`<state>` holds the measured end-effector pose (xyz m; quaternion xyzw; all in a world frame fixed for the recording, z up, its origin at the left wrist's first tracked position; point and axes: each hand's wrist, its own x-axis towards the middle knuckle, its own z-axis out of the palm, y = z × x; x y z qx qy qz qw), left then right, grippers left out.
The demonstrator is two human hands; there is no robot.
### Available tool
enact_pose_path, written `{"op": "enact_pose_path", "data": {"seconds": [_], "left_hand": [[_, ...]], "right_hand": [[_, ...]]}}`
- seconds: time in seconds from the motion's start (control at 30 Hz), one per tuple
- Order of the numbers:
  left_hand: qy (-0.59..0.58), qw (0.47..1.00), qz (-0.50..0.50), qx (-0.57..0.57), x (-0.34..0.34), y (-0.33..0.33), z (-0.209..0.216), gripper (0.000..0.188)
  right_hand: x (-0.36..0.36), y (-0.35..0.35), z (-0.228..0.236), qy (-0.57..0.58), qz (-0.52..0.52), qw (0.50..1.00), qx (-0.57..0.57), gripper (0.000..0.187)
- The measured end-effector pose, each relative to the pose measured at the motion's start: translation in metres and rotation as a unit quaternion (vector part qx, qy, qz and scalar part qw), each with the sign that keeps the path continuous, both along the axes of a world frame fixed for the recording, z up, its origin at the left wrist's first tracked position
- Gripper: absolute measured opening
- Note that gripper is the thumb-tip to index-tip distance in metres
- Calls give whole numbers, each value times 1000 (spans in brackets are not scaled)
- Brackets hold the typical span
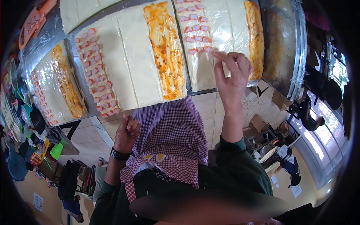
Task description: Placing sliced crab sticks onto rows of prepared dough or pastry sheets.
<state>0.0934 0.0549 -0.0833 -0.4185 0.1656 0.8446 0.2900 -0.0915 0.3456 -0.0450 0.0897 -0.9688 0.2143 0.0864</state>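
Observation:
My right hand (234, 71) is over the right-hand pale dough sheet (221, 26), thumb and forefinger pinched beside the lowest row of crab stick pieces (200, 49). Whatever is between those fingertips is too small to make out. Close to my body, just off the table's near edge, my left hand (127, 132) is closed with curled fingers that hide its inside. The middle dough sheet (127, 52) carries crab stick pieces (96, 75) down its left side and a chunky orange spread (165, 48) down its right.
Another topped dough sheet (52, 86) lies at the left, with plain dough (82, 13) behind it. An orange cutting board (33, 24) with pieces on it is at the far left. Wrapped metal trays (283, 48) stand at the right. Other people (290, 165) are farther off.

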Motion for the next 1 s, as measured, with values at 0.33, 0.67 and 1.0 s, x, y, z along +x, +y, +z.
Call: {"op": "enact_pose_path", "data": {"seconds": [0.33,0.67,1.0], "left_hand": [[26,999,14,-33,-6,-5,38,44],[52,990,104,-78,22,-37,55,43],[72,970,181,-145,54,-49,74,45]], "right_hand": [[-2,-7,-6,-3,43,999,24,38],[-23,-6,-3,3,67,997,30,40],[-51,-13,-9,0,92,995,39,37]]}}
